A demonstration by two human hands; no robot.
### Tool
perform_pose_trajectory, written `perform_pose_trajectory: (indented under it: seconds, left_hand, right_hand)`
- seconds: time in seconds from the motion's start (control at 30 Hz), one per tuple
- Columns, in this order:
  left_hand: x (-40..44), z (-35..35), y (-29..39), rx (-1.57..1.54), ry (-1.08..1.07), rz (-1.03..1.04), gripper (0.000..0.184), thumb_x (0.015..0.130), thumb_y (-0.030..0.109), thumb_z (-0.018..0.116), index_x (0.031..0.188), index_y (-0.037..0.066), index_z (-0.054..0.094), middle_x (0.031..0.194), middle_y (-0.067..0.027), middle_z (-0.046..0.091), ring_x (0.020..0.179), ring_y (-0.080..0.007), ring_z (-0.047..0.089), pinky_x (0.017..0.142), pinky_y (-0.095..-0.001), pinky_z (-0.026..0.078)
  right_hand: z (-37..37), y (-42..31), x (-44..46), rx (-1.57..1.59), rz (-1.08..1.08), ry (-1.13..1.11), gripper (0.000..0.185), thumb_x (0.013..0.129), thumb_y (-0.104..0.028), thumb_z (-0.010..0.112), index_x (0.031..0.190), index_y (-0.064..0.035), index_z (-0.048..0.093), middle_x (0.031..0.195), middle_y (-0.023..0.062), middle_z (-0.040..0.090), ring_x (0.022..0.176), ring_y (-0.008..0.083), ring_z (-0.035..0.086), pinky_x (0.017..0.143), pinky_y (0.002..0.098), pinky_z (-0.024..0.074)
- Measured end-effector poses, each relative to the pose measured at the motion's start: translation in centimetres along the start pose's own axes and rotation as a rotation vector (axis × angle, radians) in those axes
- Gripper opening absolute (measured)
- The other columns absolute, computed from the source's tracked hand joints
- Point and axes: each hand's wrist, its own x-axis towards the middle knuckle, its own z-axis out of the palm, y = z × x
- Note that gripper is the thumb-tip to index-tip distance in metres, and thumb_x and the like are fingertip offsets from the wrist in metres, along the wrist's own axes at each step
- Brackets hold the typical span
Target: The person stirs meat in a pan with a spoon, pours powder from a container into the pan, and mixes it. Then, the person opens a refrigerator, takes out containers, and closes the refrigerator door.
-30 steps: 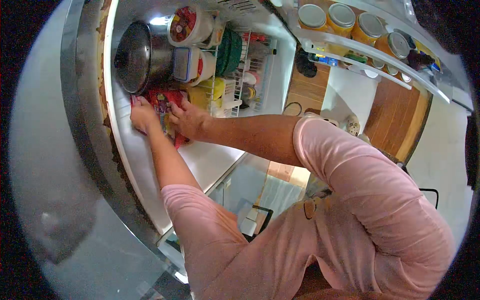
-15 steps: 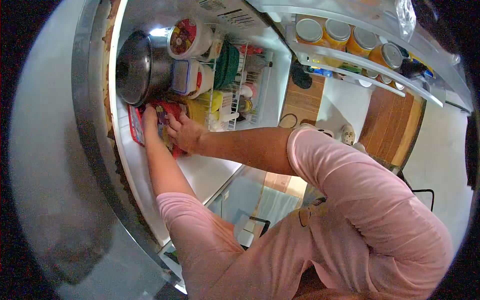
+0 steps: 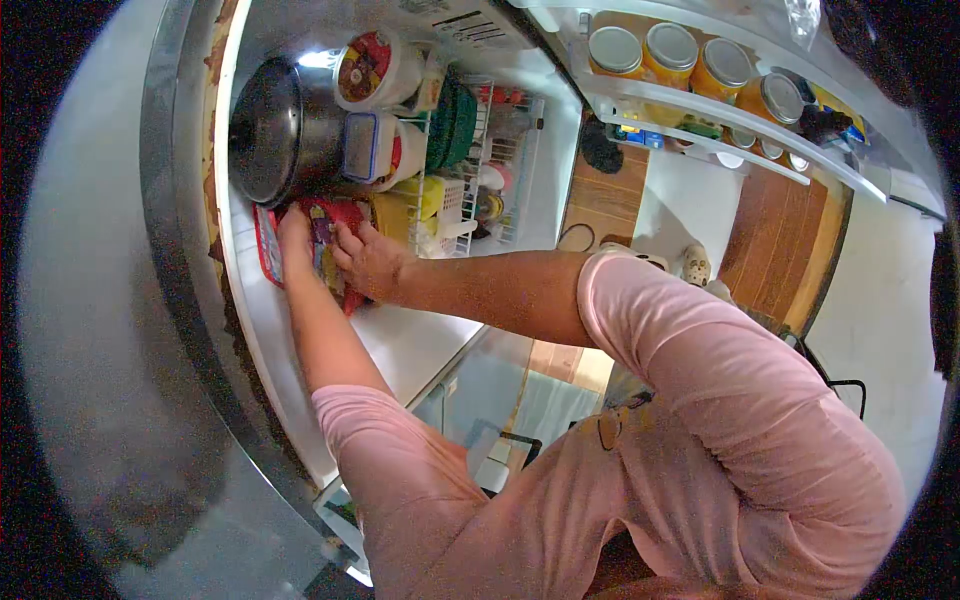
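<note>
A red plastic packet [image 3: 345,212] with purple and yellow print lies low in the refrigerator, partly covered by my hands. My left hand [image 3: 295,235] is on its left side, with most of the fingertips hidden against the packet. From the right, my right hand [image 3: 372,263] presses bent fingers onto the packet's printed front. A red-edged flat pack [image 3: 268,245] shows just left of my left hand. Right behind the packet stands a large dark pot [image 3: 275,135]. A yellowish container [image 3: 392,215] is close to my right hand.
White tubs [image 3: 385,75] and a blue-rimmed clear box [image 3: 362,145] stand beside the pot. A wire rack [image 3: 468,190] holds a green basket [image 3: 452,125]. Lidded orange jars [image 3: 670,55] line the open door's shelf [image 3: 720,110]. The refrigerator's rim [image 3: 270,350] runs along the left.
Both hands stay on the red packet, with only a slight shift of the fingers. The view has moved very slightly.
</note>
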Motion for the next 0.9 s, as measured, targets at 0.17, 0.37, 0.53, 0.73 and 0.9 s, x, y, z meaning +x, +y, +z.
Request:
perform_pose_trajectory:
  seconds: [0.17, 0.37, 0.53, 0.73, 0.9]
  left_hand:
    - [-1.6, 1.1, 2.3, -0.434, 0.109, -0.196, 0.044, 0.082, 0.032, 0.052, 0.095, -0.009, 0.056, 0.086, -0.0119, 0.060, 0.074, -0.0225, 0.059, 0.064, -0.0344, 0.047]
    - [-2.2, 0.7, 1.9, -0.314, 0.237, -0.142, 0.040, 0.081, 0.030, 0.057, 0.094, -0.007, 0.058, 0.089, -0.0117, 0.061, 0.077, -0.0229, 0.059, 0.064, -0.0367, 0.047]
    - [-2.0, 0.7, 1.3, -0.300, 0.232, -0.053, 0.035, 0.079, 0.026, 0.062, 0.093, -0.005, 0.059, 0.091, -0.0114, 0.061, 0.079, -0.0229, 0.058, 0.067, -0.0377, 0.047]
    - [-5.5, 1.6, 6.1, -0.710, 0.242, -0.097, 0.033, 0.078, 0.020, 0.064, 0.099, -0.005, 0.057, 0.098, -0.0119, 0.060, 0.083, -0.0236, 0.059, 0.072, -0.0344, 0.047]
    - [-2.7, -0.3, 3.7, -0.639, 0.148, -0.211, 0.036, 0.080, 0.017, 0.060, 0.112, 0.001, 0.054, 0.111, -0.0100, 0.057, 0.101, -0.0212, 0.054, 0.085, -0.0330, 0.041]
  right_hand:
    - [0.7, -0.1, 0.4, 0.038, 0.043, 0.058, 0.036, 0.084, -0.024, 0.043, 0.115, -0.0103, 0.055, 0.132, 0.0119, 0.038, 0.125, 0.0349, 0.028, 0.093, 0.0510, 0.0289]
    - [-0.2, 0.0, 0.3, 0.039, 0.019, -0.031, 0.036, 0.085, -0.024, 0.042, 0.115, -0.0093, 0.055, 0.131, 0.0109, 0.039, 0.125, 0.0349, 0.029, 0.092, 0.0505, 0.0298]
    - [-0.1, 0.0, 0.0, 0.003, 0.015, 0.017, 0.036, 0.084, -0.024, 0.043, 0.114, -0.0094, 0.056, 0.130, 0.0101, 0.040, 0.125, 0.0350, 0.029, 0.092, 0.0498, 0.0306]
    - [0.0, 0.3, 0.0, 0.049, 0.008, 0.002, 0.034, 0.082, -0.024, 0.048, 0.110, -0.0090, 0.059, 0.128, 0.0101, 0.041, 0.124, 0.0353, 0.029, 0.091, 0.0483, 0.0313]
    - [-1.1, 0.4, -0.4, 0.045, -0.013, -0.014, 0.036, 0.080, -0.025, 0.050, 0.111, -0.0089, 0.058, 0.128, 0.0116, 0.041, 0.124, 0.0350, 0.029, 0.092, 0.0483, 0.0306]
